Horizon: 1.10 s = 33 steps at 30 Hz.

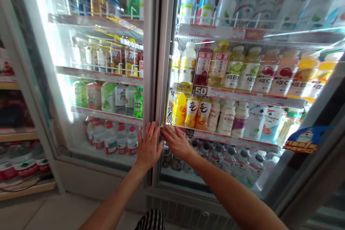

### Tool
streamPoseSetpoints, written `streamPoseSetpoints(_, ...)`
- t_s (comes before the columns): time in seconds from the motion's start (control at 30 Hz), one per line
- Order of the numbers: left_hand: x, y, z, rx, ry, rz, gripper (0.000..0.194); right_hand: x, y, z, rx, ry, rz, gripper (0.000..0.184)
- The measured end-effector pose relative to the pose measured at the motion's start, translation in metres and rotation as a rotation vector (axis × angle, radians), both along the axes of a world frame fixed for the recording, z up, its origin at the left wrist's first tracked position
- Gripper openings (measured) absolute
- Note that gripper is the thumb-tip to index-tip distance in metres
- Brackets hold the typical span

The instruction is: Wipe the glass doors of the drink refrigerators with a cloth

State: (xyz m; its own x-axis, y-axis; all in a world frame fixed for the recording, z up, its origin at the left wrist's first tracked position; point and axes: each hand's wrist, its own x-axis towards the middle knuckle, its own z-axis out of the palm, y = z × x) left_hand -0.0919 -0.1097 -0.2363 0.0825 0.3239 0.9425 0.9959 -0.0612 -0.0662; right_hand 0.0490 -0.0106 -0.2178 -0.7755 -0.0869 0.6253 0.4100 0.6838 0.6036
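1. Nearest, a patch of striped cloth (151, 220) shows at the bottom edge, between the two bare forearms reaching forward.
2. The left hand (147, 147) lies against the left door frame (150, 61), fingers extended and slightly spread. It grasps nothing; the flat placement would suit steadying or pressing on the frame.
3. The right hand (176, 141) is also unclenched, its fingers pointing across the right door frame (165, 61) towards the seam. That position would give the fingertips an edge to work on, though whether any of them hook it I cannot tell.
4. The two frames stand upright side by side in front of the shelves, with the hands close together at their meeting line, low on the doors.
5. Behind the right glass, a yellow bottle (179, 109) and its neighbours stand upright, most labels facing out, probably for easy reading. The price strip (237, 97) runs along the shelf front, likely for the same reason.
6. Behind the left glass, red-capped bottles (110, 138) stand in the lowest row, below cartons and smaller drinks.
7. Off to the left side, wooden-edged shelving (18, 136) holds more bottles, partly blurred.
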Motion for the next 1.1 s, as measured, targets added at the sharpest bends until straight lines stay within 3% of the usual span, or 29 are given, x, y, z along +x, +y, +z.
streamPoseSetpoints(0.07,-0.001,0.0,0.004,-0.001,0.01,-0.003,0.065,0.0,0.001,0.003,0.043,-0.047,0.039,0.042)
streamPoseSetpoints(0.27,0.003,0.002,0.016,0.05,0.004,0.005,0.067,-0.004,0.003,0.043,-0.014,0.165,-0.055,0.045)
streamPoseSetpoints(0.43,0.01,0.008,0.032,0.087,0.029,-0.031,0.067,0.006,0.008,0.07,0.108,0.005,0.03,0.041)
streamPoseSetpoints(0.53,0.017,0.012,0.042,0.116,0.029,-0.049,0.067,0.009,0.012,0.096,0.052,0.211,-0.051,0.046)
streamPoseSetpoints(0.6,0.022,0.015,0.048,0.123,0.021,-0.072,0.067,0.011,0.011,0.103,0.01,0.27,-0.082,0.048)
streamPoseSetpoints(0.73,0.033,0.018,0.056,0.117,0.036,-0.12,0.067,0.029,0.009,0.105,0.034,0.041,-0.004,0.049)
streamPoseSetpoints(0.8,0.038,0.02,0.061,0.136,0.05,-0.133,0.068,0.044,0.013,0.119,0.021,0.136,-0.024,0.051)
streamPoseSetpoints(0.87,0.045,0.023,0.067,0.162,0.057,-0.158,0.068,0.059,0.018,0.139,-0.018,0.377,-0.094,0.054)
streamPoseSetpoints(0.97,0.065,0.029,0.082,0.171,0.048,-0.274,0.065,0.076,0.02,0.156,-0.038,0.488,-0.142,0.058)
streamPoseSetpoints(1.1,0.107,0.042,0.105,0.122,-0.04,-0.577,0.058,0.09,0.014,0.14,-0.045,0.296,-0.088,0.06)
